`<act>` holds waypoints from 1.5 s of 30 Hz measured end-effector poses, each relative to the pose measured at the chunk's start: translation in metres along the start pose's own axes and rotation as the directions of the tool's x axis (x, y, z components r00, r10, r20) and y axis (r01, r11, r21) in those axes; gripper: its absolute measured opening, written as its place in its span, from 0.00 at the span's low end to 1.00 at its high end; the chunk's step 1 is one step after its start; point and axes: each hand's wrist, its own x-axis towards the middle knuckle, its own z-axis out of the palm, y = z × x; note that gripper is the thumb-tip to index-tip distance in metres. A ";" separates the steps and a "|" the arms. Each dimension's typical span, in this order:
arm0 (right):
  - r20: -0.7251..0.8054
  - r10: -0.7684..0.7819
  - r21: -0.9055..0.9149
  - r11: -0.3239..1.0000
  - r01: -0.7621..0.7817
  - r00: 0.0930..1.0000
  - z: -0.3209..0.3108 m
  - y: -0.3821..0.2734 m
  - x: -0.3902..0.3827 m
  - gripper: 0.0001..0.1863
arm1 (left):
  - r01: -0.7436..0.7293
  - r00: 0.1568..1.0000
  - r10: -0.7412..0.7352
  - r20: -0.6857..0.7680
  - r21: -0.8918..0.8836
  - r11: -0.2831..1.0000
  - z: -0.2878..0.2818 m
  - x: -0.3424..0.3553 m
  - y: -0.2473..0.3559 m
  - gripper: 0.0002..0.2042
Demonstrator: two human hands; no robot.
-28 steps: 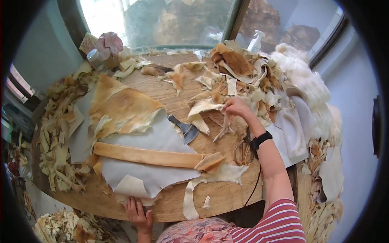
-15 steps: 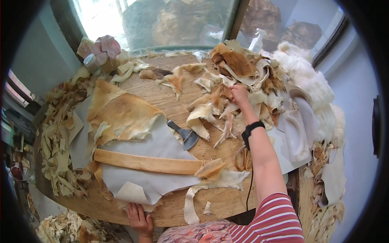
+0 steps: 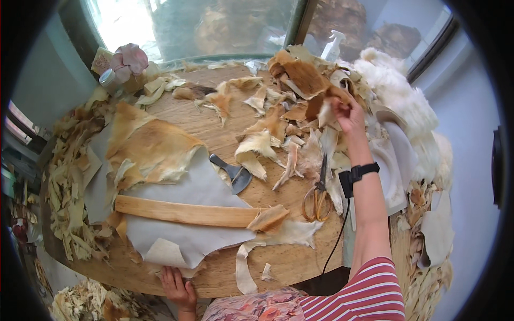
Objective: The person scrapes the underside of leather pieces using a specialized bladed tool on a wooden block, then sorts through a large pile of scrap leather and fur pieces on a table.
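Scrap in hand: right hand (image 3: 347, 113) is closed around a tan fur-and-hide offcut (image 3: 326, 107) at the far right of the heap, lifting its upper end off the pile.
Handling: offcut looks light, limp and floppy, fur on one face and smooth skin on the other; probably best pinched by a firm edge, since the loose ends will droop.
Left hand: left hand (image 3: 178, 289) lies at the near rim, fingers curled over the edge of the pale grey hide (image 3: 198, 187), pressing it down.
Tools: wooden bar (image 3: 187, 212) lies across that hide; a dark scraper (image 3: 234, 174) and scissors (image 3: 317, 199) lie nearby, apart from both hands.
Surface: round wooden surface (image 3: 289, 262), littered with trimmings (image 3: 267, 134).
Room: window behind; white fleece (image 3: 399, 96) piled at right; scrap heaps (image 3: 67, 187) on the left.
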 end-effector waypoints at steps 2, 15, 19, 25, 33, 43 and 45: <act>0.100 -0.002 -0.109 0.994 0.012 0.995 0.039 0.010 0.002 0.12 | 0.001 1.000 -0.001 -0.008 0.006 1.000 -0.002 0.000 0.000 0.24; 0.233 -0.183 -0.961 0.105 0.255 0.955 0.028 0.018 0.014 0.24 | 0.005 1.000 -0.005 -0.003 -0.008 1.000 0.002 -0.001 -0.002 0.24; 0.328 -0.218 -0.872 -0.444 0.206 0.919 -0.055 0.005 0.000 0.16 | 0.001 1.000 -0.001 -0.007 -0.004 1.000 0.002 -0.001 -0.001 0.24; 0.095 0.236 -0.891 0.454 -0.023 0.967 -0.011 -0.020 -0.004 0.09 | -0.016 1.000 0.016 -0.003 0.013 1.000 -0.002 0.001 0.000 0.24; 0.197 -0.102 -0.475 0.860 0.186 0.975 0.086 -0.021 -0.035 0.14 | -0.009 1.000 0.008 0.008 0.054 0.998 -0.004 -0.001 -0.001 0.24; 0.000 -0.117 -0.798 -0.598 -0.071 0.993 -0.060 -0.006 -0.060 0.18 | -0.012 1.000 0.012 -0.003 0.050 0.999 -0.003 -0.001 -0.002 0.24; 0.087 -0.117 -0.953 -0.300 0.049 0.989 -0.071 -0.007 -0.059 0.13 | -0.015 1.000 0.016 -0.010 0.043 0.999 -0.002 -0.001 -0.002 0.24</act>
